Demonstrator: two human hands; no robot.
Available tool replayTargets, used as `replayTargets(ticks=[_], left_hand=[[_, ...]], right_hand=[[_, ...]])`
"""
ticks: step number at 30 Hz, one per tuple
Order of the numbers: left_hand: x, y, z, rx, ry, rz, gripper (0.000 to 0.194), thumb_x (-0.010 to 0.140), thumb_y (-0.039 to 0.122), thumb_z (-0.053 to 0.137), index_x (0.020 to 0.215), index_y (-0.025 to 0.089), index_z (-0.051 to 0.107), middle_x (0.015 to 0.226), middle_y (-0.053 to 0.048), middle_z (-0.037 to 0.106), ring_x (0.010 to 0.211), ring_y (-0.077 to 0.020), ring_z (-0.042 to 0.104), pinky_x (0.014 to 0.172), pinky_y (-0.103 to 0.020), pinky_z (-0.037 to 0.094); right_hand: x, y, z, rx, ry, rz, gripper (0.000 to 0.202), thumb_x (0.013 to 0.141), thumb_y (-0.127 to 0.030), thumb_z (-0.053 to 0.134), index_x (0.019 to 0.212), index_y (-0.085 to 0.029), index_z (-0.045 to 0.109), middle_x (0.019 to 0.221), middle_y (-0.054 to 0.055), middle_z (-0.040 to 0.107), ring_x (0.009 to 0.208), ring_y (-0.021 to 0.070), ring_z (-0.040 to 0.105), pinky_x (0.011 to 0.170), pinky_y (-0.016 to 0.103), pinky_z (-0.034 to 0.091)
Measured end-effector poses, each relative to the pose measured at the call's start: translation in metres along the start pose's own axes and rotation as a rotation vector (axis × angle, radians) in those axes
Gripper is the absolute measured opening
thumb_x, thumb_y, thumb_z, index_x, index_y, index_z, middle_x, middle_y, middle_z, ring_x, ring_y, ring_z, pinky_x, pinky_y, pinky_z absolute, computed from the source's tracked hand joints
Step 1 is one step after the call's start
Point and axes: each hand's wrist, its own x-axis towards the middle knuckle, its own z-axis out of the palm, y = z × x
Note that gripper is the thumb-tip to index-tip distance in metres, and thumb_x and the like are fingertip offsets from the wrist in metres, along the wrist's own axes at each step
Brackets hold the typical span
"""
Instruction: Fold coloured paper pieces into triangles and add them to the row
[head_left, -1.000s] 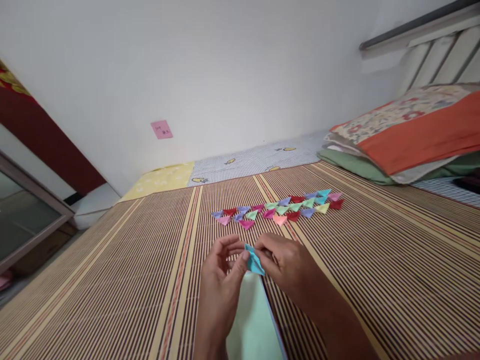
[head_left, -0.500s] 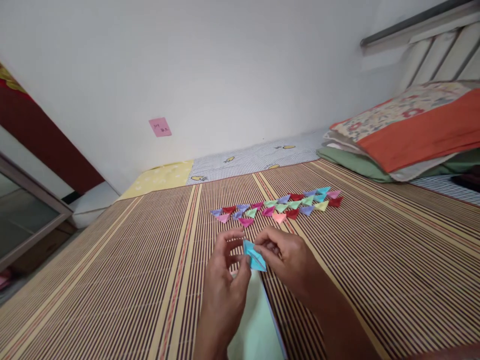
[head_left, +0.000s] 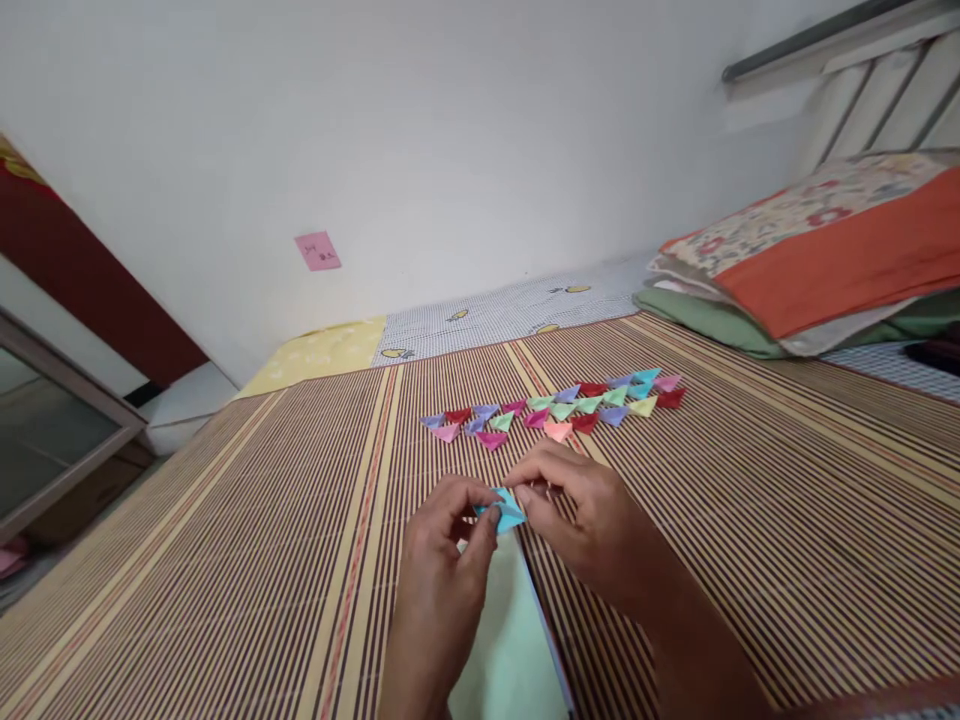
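A small piece of folded light-blue paper (head_left: 507, 517) is held just above the near middle of the mat. My left hand (head_left: 448, 545) pinches its left side between thumb and forefinger. At the paper's upper right edge, the thumb and forefinger of my right hand (head_left: 574, 505) are closed together against it. Beneath both hands lies a pale green, flat pad or book (head_left: 506, 640) with a dark edge. Beyond the hands, several small folded paper triangles (head_left: 559, 430) in pink, red, green, purple, yellow and blue lie in slanting rows.
A striped bamboo mat (head_left: 247, 560) covers the bed. Folded bedding with an orange and floral cover (head_left: 832, 260) is stacked at the right. A white wall (head_left: 480, 150) with a pink note (head_left: 318, 251) stands behind. A framed glass panel (head_left: 52, 410) is at the left.
The blue paper has turned and tilted flatter, shifting slightly left. My left forefinger has come down onto it, and my right fingers have slid towards its edge.
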Motion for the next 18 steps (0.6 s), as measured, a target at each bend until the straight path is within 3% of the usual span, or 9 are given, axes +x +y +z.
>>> replayTargets(ticks=[7, 12, 18], left_hand=[[-0.001, 0.011, 0.003, 0.101, 0.075, 0.058, 0.015, 0.094, 0.015, 0.056, 0.081, 0.021, 0.062, 0.087, -0.001, 0.060, 0.080, -0.0157, 0.059, 0.071, -0.029, 0.045], [-0.001, 0.010, 0.005, 0.087, 0.131, 0.081, 0.017, 0.094, 0.015, 0.055, 0.079, 0.021, 0.060, 0.087, -0.001, 0.060, 0.080, -0.0168, 0.058, 0.070, -0.030, 0.045], [-0.001, 0.009, 0.006, 0.114, 0.177, 0.099, 0.016, 0.094, 0.016, 0.056, 0.079, 0.021, 0.060, 0.090, -0.002, 0.061, 0.083, -0.0177, 0.060, 0.072, -0.031, 0.046]], right_hand=[[0.000, -0.003, 0.009, -0.075, -0.005, -0.053, 0.017, 0.086, -0.006, 0.057, 0.074, -0.018, 0.057, 0.077, 0.000, 0.057, 0.073, 0.0155, 0.053, 0.065, 0.029, 0.038], [0.001, -0.006, 0.010, -0.092, 0.022, -0.115, 0.018, 0.092, -0.009, 0.051, 0.078, -0.018, 0.057, 0.078, 0.001, 0.057, 0.076, 0.0164, 0.053, 0.068, 0.030, 0.039], [0.001, -0.006, 0.012, -0.087, 0.033, -0.081, 0.016, 0.094, -0.011, 0.050, 0.081, -0.019, 0.056, 0.078, 0.000, 0.056, 0.071, 0.0147, 0.053, 0.065, 0.029, 0.040]])
